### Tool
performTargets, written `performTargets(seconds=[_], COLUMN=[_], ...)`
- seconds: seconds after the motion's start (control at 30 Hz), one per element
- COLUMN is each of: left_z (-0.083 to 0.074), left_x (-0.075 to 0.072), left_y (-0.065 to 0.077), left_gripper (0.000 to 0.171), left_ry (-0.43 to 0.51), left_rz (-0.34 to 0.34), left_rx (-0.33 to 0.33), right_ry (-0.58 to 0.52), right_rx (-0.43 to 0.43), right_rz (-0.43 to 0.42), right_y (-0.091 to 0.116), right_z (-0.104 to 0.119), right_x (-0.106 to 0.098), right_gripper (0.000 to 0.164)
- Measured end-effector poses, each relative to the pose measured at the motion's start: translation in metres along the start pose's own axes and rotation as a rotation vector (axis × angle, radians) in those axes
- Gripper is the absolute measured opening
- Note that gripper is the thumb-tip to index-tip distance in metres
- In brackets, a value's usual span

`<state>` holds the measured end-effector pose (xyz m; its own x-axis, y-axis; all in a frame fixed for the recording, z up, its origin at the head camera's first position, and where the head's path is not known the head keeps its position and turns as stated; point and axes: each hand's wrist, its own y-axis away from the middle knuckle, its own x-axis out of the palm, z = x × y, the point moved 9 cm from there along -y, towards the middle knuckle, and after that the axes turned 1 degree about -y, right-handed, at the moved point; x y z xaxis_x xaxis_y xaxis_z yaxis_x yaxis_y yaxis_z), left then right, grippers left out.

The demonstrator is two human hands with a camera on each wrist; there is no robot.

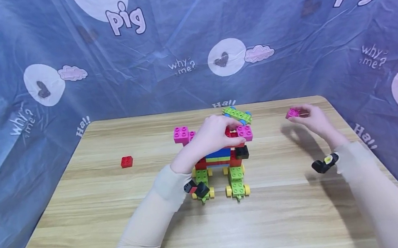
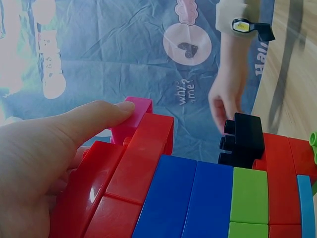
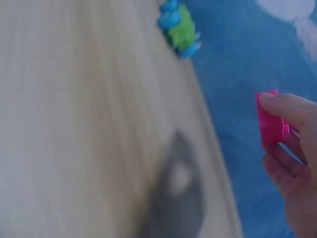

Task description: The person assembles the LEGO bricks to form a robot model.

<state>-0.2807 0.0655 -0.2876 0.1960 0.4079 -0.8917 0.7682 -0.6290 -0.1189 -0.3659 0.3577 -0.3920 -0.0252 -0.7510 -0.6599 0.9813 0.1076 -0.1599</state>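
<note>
A building-brick figure (image 1: 218, 153) of red, blue, green, black and pink bricks stands mid-table on green wheeled bases (image 1: 238, 187). Across its top lies my left hand (image 1: 216, 133), gripping the upper red bricks (image 2: 143, 153). In the left wrist view the thumb rests by a pink brick (image 2: 131, 119); the other fingers are mostly hidden behind the red bricks. My right hand (image 1: 315, 119) is raised above the table's right side. Between its thumb and fingers it pinches a pink brick (image 3: 271, 121), with the studs facing the palm side.
One red brick (image 1: 126, 162) lies alone on the left of the wooden table (image 1: 95, 221). Behind the figure sits a green wheeled base (image 1: 237, 114) with blue wheels. A blue printed cloth (image 1: 194, 87) hangs behind and beside the table.
</note>
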Motion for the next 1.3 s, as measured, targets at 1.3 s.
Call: performTargets(seconds=[1.3], left_z=[0.001], left_x=[0.001], left_y=[0.0], left_gripper=[0.045], left_ry=[0.025], left_rz=[0.009], left_rx=[-0.018], right_ry=[-0.167], right_rx=[-0.471], right_rz=[0.103], right_y=[0.053], right_z=[0.211], right_x=[0.035], right_gripper=[0.037])
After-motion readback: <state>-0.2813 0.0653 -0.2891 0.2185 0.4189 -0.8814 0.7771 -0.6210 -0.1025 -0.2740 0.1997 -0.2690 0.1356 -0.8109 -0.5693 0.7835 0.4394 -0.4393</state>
